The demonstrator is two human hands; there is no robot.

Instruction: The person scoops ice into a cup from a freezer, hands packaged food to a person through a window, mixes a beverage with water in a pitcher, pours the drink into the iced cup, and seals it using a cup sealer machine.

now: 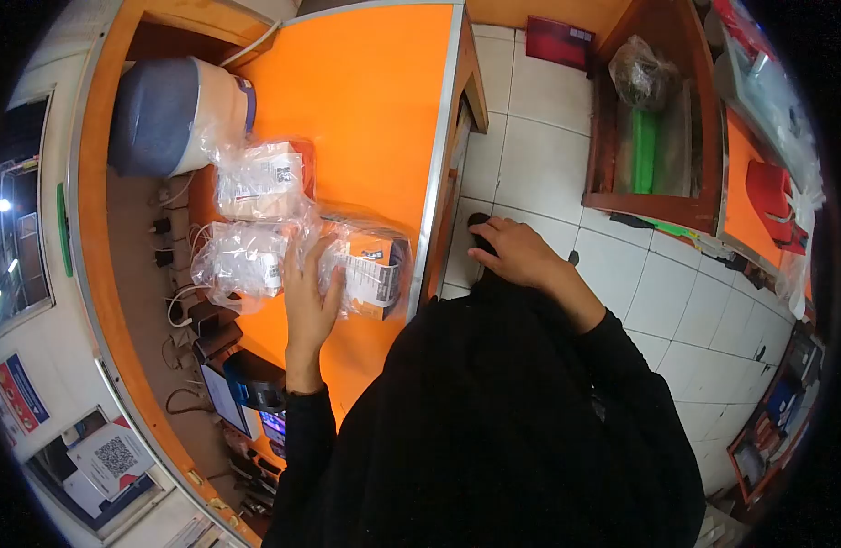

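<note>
My left hand (312,297) lies on clear plastic at the orange counter (365,119), its fingers stretched out and apart. To its right, touching the fingers, is an orange and black box (376,274) wrapped in clear plastic with a printed label. On its other side lies a plastic-wrapped package (245,260) with a white label. Another wrapped package (260,180), white-labelled with a red end, sits farther back. My right hand (521,248) hangs over the tiled floor beside my black clothing, fingers extended. A dark object, possibly a shoe, shows by its fingertips.
A blue and white rounded container (178,117) stands at the counter's far left. Cables and plugs (163,228) line the wall side, near a tablet-like screen (227,397). Right of the tiled floor (539,151) stands a wooden cabinet (598,196) with a plastic bag (641,73) on it.
</note>
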